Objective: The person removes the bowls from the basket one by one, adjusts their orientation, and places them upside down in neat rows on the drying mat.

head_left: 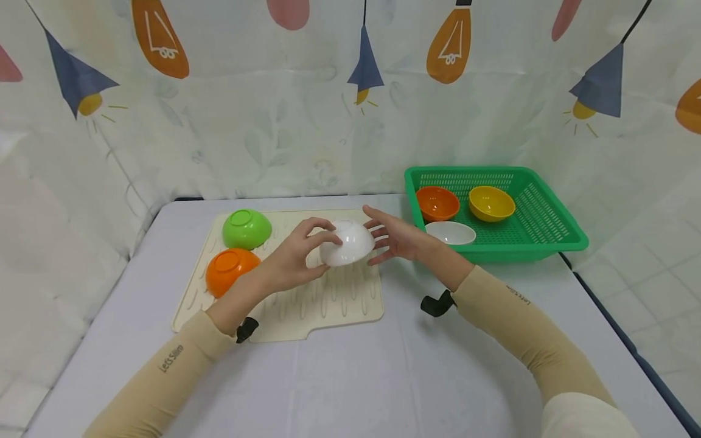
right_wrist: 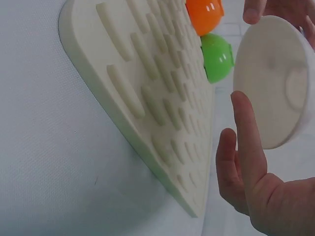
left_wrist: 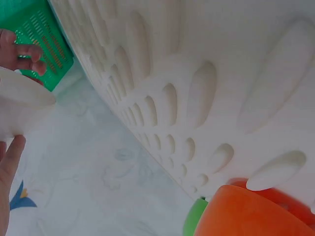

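Observation:
A glossy white bowl (head_left: pixel 353 244) is held tilted above the cream drying mat (head_left: pixel 342 304). My left hand (head_left: pixel 298 255) grips it from the left, thumb below and fingers above. At its right side is my right hand (head_left: pixel 402 236), fingers spread and fairly straight; whether the fingertips touch the rim I cannot tell. In the right wrist view, an outstretched finger (right_wrist: pixel 248 132) overlaps the edge of the white bowl (right_wrist: pixel 270 83). Upside down on the mat's left part lie a green bowl (head_left: pixel 246 229) and an orange bowl (head_left: pixel 230 271), close together.
At the back right of the white-covered table (head_left: pixel 383 377) stands a green basket (head_left: pixel 537 240). Inside are a red-orange bowl (head_left: pixel 437 204), a yellow bowl (head_left: pixel 491 204) and another white bowl (head_left: pixel 451 233). A patterned curtain (head_left: pixel 306 121) hangs behind the table.

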Available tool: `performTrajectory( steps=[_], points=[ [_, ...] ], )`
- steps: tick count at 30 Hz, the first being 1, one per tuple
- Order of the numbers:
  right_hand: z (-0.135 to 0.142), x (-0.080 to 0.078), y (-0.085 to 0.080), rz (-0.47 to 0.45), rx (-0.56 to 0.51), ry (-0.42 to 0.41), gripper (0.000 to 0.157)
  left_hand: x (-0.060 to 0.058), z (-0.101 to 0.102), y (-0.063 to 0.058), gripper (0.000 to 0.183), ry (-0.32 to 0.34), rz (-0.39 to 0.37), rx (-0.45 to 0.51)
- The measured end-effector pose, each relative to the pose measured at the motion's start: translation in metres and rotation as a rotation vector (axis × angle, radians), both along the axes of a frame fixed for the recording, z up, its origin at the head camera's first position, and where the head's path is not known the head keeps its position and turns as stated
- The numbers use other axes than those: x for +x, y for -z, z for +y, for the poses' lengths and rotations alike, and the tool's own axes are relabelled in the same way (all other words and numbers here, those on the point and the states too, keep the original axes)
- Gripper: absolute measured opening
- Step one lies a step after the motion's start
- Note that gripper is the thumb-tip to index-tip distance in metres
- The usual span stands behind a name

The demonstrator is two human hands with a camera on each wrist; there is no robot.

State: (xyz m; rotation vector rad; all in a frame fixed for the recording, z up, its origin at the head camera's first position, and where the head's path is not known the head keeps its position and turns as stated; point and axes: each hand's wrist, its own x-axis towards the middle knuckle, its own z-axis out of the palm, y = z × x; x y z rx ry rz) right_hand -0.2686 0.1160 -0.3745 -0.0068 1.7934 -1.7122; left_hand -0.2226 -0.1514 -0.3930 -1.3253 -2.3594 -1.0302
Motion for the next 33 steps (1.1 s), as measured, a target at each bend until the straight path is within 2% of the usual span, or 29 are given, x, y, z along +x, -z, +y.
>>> performTrajectory(
  steps=[2, 8, 15, 20, 23, 27, 30, 33],
  points=[
    [-0.0009, 0.0, -0.0002, 0.001, 0.011, -0.012, 0.072, 0.001, 0.0007, 0.0, 0.051, 0.017, 0.089, -0.054],
    [-0.0021, 0.0002, 0.0013, 0.015, 0.041, -0.06, 0.055, 0.0009, 0.0028, 0.0006, 0.056, 0.072, 0.244, -0.13],
    [-0.0012, 0.0018, 0.0036, 0.014, 0.059, -0.084, 0.047, 0.0037, 0.0043, 0.0013, 0.054, 0.073, 0.41, -0.268],
    [-0.0009, 0.002, 0.0066, 0.022, 0.087, -0.098, 0.046, 0.0034, 0.0077, 0.0042, 0.048, 0.08, 0.504, -0.302],
    [-0.001, 0.0016, 0.0075, 0.028, 0.09, -0.098, 0.046, 0.0032, 0.0094, 0.005, 0.048, 0.081, 0.524, -0.296],
    [-0.0008, 0.0015, 0.0072, 0.036, 0.085, -0.092, 0.043, 0.0031, 0.01, 0.0067, 0.05, 0.078, 0.515, -0.297],
    [-0.0006, 0.0019, 0.0068, 0.042, 0.084, -0.093, 0.042, 0.0039, 0.0093, 0.0083, 0.056, 0.079, 0.451, -0.286],
    [-0.0003, 0.0024, 0.0067, 0.044, 0.084, -0.091, 0.04, 0.0053, 0.0091, 0.0095, 0.058, 0.06, 0.334, -0.242]
  ],
)
